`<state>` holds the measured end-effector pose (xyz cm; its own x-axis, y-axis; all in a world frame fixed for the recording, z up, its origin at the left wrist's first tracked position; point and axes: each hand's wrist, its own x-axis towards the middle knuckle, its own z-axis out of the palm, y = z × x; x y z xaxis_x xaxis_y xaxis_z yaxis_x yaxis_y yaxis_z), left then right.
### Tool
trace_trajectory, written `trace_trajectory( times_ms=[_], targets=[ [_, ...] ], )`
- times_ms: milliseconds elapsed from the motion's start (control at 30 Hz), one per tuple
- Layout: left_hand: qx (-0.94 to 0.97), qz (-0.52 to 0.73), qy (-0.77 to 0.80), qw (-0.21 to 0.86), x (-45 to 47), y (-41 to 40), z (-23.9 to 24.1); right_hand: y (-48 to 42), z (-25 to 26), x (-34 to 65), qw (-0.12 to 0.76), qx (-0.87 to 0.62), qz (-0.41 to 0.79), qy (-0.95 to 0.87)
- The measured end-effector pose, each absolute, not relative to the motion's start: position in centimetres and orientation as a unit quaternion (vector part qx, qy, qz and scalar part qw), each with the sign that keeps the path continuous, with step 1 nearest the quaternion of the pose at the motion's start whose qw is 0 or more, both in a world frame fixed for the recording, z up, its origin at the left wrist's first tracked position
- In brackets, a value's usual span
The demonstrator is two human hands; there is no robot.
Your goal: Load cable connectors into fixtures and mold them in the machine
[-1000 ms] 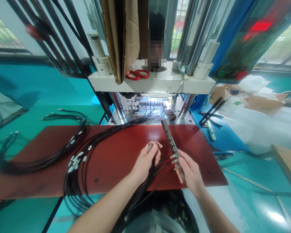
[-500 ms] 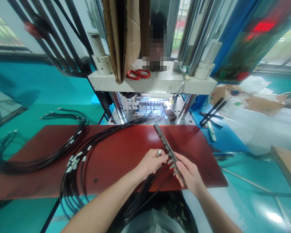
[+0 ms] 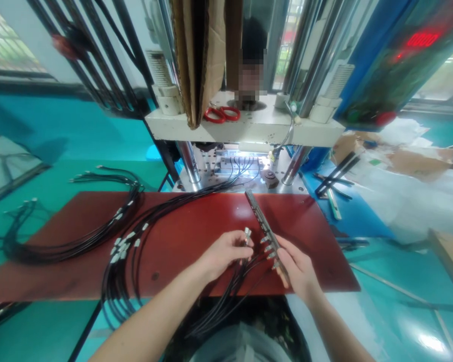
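My left hand (image 3: 226, 251) pinches a black cable by its silvery connector (image 3: 247, 233), which points upward between thumb and fingers. Just right of it, my right hand (image 3: 296, 264) is closed around the lower end of a long dark metal bar (image 3: 262, 218) with slots along its edge. Several cable connectors (image 3: 270, 249) are seated along the bar's left side. Their black cables (image 3: 232, 289) hang down toward my lap. A small gap lies between the connector in my left hand and the bar. The bar is tilted, its far end toward the press.
Beyond the red-brown board (image 3: 200, 251) stands a press (image 3: 245, 133) with cables running into its lit lower fixture. Red-handled scissors (image 3: 222, 114) lie on its plate. Bundled black cables (image 3: 86, 246) lie to the left. Pliers and a cutter (image 3: 334, 203) rest at right.
My left hand has drawn slightly left from the bar, and its connector now stands clear and upright. My right hand keeps hold of the bar. The whole view has shifted slightly.
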<state>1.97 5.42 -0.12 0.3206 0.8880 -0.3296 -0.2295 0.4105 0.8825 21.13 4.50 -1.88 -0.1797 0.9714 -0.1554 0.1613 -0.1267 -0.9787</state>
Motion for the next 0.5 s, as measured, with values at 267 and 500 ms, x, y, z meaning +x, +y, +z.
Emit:
trace_trajectory(
  times_ms=[267,500],
  targets=[
    [0.263,0.592,0.465,0.604,0.7,4.7,0.2,4.5,-2.3,21.3,0.368,-0.508,0.56,-0.541],
    [0.285,0.469,0.426,0.719,1.6,5.3,-0.3,4.3,-1.8,21.4,0.339,-0.495,0.567,-0.565]
  ],
)
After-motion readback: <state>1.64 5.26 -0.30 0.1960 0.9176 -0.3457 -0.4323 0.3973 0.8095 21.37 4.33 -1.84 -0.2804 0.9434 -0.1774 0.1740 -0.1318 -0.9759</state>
